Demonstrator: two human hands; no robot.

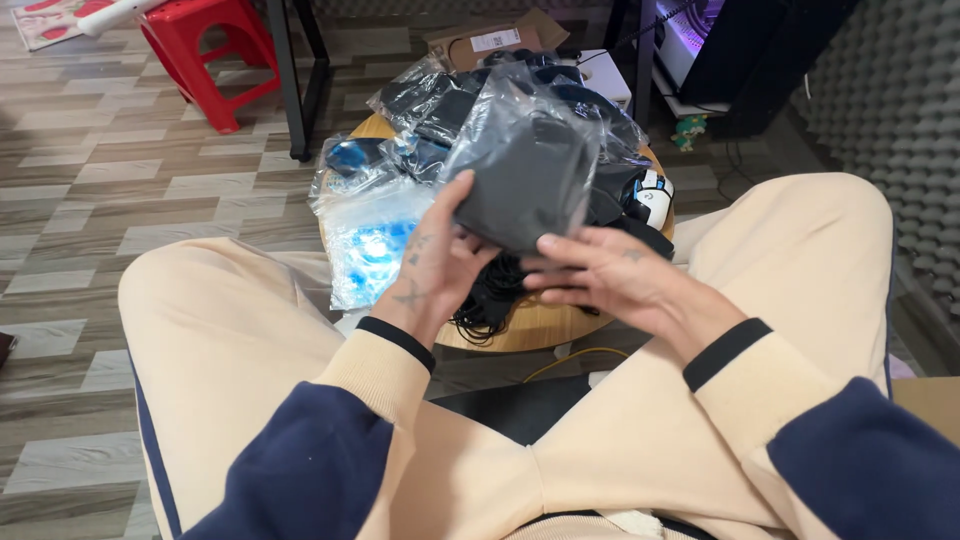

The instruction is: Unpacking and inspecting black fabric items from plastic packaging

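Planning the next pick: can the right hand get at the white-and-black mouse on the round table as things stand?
Probably yes, once freed. The right hand supports the bagged dark item together with the left hand. The white-and-black mouse lies uncovered just beyond it at the edge of the round table, nothing between.

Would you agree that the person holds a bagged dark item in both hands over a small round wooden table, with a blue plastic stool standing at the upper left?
Not quite: the plastic stool at the upper left is red, not blue, as the head view shows. The rest stands: the left hand and right hand hold the bagged dark item over the small round wooden table.
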